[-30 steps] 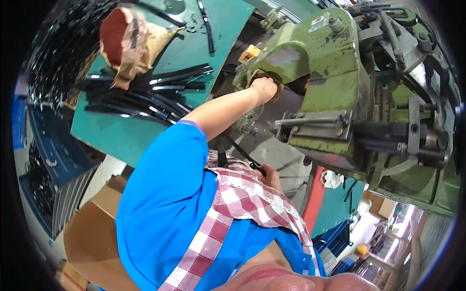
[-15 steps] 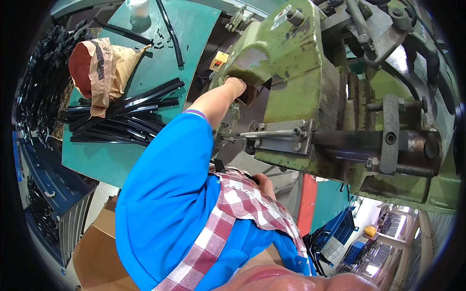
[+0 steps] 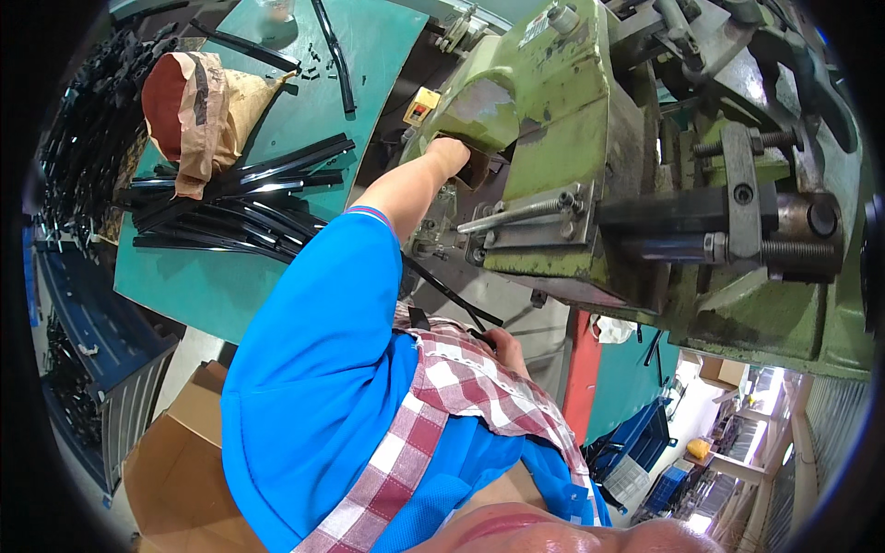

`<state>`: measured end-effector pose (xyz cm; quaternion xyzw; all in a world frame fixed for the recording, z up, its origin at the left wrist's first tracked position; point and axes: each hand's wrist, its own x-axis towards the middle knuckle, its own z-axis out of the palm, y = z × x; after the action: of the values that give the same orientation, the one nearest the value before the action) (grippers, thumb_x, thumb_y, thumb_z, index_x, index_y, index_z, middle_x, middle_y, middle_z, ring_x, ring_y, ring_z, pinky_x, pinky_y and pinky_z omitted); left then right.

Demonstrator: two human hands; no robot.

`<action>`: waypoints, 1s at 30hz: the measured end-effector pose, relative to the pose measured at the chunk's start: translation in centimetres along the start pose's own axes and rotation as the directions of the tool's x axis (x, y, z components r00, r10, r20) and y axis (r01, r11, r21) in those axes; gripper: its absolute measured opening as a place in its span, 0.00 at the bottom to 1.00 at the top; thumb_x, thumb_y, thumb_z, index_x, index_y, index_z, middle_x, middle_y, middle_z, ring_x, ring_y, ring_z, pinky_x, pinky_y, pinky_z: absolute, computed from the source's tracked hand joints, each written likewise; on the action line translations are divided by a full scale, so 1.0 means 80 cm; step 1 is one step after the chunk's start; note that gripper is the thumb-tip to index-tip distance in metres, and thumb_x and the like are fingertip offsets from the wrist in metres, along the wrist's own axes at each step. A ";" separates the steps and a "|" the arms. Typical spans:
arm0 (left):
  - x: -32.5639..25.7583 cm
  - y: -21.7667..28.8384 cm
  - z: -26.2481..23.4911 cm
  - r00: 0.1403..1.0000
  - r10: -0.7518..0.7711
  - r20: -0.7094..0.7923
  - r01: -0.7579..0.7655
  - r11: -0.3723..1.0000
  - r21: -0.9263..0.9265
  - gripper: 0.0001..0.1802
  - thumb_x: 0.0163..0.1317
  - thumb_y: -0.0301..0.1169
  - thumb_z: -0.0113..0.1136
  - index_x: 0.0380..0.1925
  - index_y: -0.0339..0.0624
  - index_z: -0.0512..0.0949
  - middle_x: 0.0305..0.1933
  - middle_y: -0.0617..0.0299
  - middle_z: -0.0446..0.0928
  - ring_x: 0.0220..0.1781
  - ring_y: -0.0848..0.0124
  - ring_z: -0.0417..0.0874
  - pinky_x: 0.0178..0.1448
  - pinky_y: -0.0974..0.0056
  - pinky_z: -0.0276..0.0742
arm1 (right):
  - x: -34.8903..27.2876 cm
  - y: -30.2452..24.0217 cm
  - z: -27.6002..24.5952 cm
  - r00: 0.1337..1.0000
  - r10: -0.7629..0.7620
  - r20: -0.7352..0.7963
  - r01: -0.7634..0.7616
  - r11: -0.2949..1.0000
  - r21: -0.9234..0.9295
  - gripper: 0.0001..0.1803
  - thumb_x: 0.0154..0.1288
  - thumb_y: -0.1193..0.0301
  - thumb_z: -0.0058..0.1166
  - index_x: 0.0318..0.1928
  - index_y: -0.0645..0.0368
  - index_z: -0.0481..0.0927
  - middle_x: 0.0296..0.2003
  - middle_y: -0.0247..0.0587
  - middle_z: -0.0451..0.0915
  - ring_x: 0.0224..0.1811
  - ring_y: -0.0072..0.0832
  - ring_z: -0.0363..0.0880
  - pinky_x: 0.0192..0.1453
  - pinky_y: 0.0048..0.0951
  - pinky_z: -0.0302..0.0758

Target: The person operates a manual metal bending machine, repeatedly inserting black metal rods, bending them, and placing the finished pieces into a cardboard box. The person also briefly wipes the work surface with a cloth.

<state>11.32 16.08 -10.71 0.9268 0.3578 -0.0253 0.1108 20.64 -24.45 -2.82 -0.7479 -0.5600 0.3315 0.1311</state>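
Observation:
My left arm, in a blue sleeve, stretches forward to the green machine (image 3: 553, 138). My left hand (image 3: 449, 155) is at the brown, open-topped holder (image 3: 476, 171) on the machine's near side. Its fingers are hidden, so what they hold cannot be made out. Close to my checked apron (image 3: 461, 369), my right hand (image 3: 507, 350) is closed around a long, thin black strip (image 3: 447, 290). The strip slants up and left from that hand, passing below the machine's clamp rod (image 3: 516, 214). Part of the right hand is covered by the apron.
On the green table (image 3: 184, 300) lie a pile of black strips (image 3: 230, 217), an opened paper sack (image 3: 210, 120) and several small black pieces. A yellow switch box (image 3: 421, 106) sits beside the machine. A cardboard box (image 3: 184, 452) and blue bin (image 3: 101, 323) stand at lower left.
The black strip by my right hand has come into sight below the machine. My left hand stays at the brown holder. The whole view has shifted slightly.

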 end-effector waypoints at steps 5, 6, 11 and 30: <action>-0.012 0.002 0.018 0.983 -0.024 -0.181 0.001 0.993 -0.122 0.12 0.61 0.29 0.50 0.33 0.45 0.84 0.41 0.56 0.84 0.45 0.60 0.85 0.48 0.58 0.81 | -0.020 -0.003 0.007 0.999 -0.029 -0.024 0.029 0.999 -0.022 0.13 0.59 0.65 0.61 0.37 0.63 0.81 0.33 0.51 0.79 0.36 0.48 0.79 0.40 0.39 0.75; -0.016 -0.001 0.017 0.976 -0.025 -0.216 -0.006 0.990 -0.141 0.11 0.61 0.29 0.50 0.33 0.45 0.84 0.40 0.55 0.83 0.45 0.59 0.85 0.47 0.57 0.81 | -0.023 -0.006 0.005 0.999 -0.037 -0.008 0.036 0.999 -0.030 0.13 0.59 0.65 0.60 0.36 0.63 0.81 0.33 0.51 0.79 0.36 0.48 0.79 0.41 0.39 0.75; -0.076 0.004 0.003 0.970 -0.197 -0.141 0.124 0.904 -0.409 0.07 0.51 0.26 0.58 0.31 0.43 0.81 0.36 0.52 0.82 0.42 0.54 0.83 0.45 0.52 0.78 | -0.018 0.016 0.017 0.992 -0.126 0.015 0.126 0.992 -0.003 0.13 0.60 0.65 0.60 0.36 0.64 0.81 0.34 0.52 0.79 0.37 0.48 0.79 0.41 0.40 0.75; -0.269 0.109 -0.089 0.988 -0.090 0.124 0.143 0.258 -0.955 0.07 0.59 0.25 0.63 0.36 0.37 0.76 0.29 0.65 0.77 0.28 0.75 0.75 0.33 0.67 0.74 | 0.023 -0.037 -0.010 0.902 -0.421 0.098 0.415 0.907 0.074 0.14 0.55 0.68 0.62 0.36 0.67 0.79 0.33 0.53 0.76 0.39 0.49 0.77 0.43 0.41 0.73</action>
<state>0.92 -2.75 0.57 0.6409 0.3646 0.1676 0.6544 19.19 -21.63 -1.21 -0.5872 -0.7050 0.3512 0.1867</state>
